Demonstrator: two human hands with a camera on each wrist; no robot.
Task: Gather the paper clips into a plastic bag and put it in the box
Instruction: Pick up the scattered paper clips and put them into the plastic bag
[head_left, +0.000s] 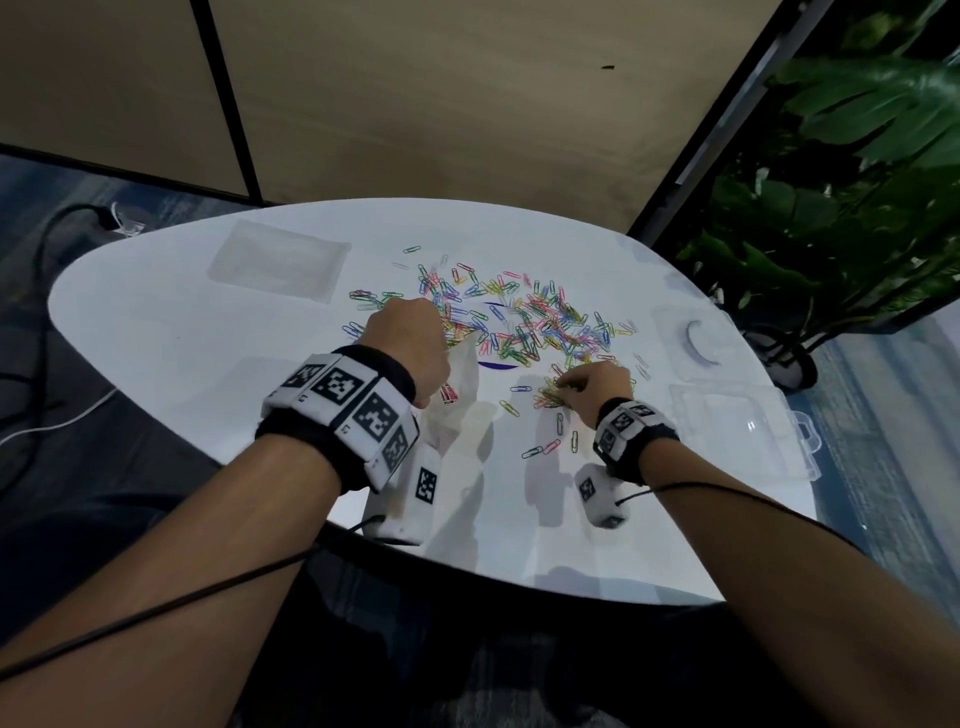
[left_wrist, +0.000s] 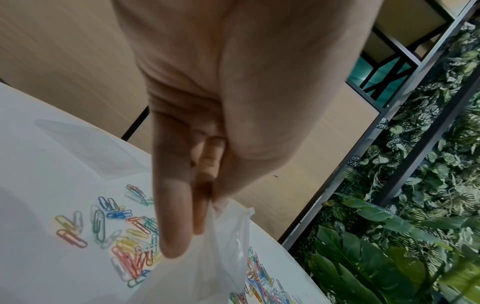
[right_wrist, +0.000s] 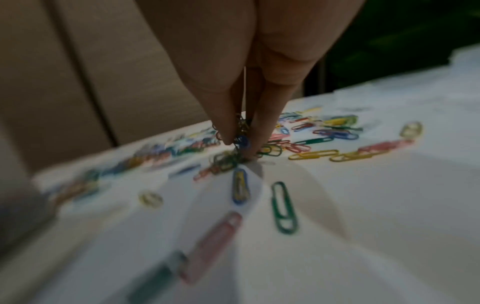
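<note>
Head view | your left hand (head_left: 410, 343) pinches the plastic bag (head_left: 460, 384) | your right hand (head_left: 597, 387) pinches paper clips (head_left: 550, 395) off the table (head_left: 182, 322)

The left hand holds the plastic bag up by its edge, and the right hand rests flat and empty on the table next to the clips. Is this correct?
Not quite. The left hand does hold the plastic bag by its edge, but the right hand is not flat or empty: the right wrist view shows its fingertips pinching a small bunch of paper clips on the table.
</note>
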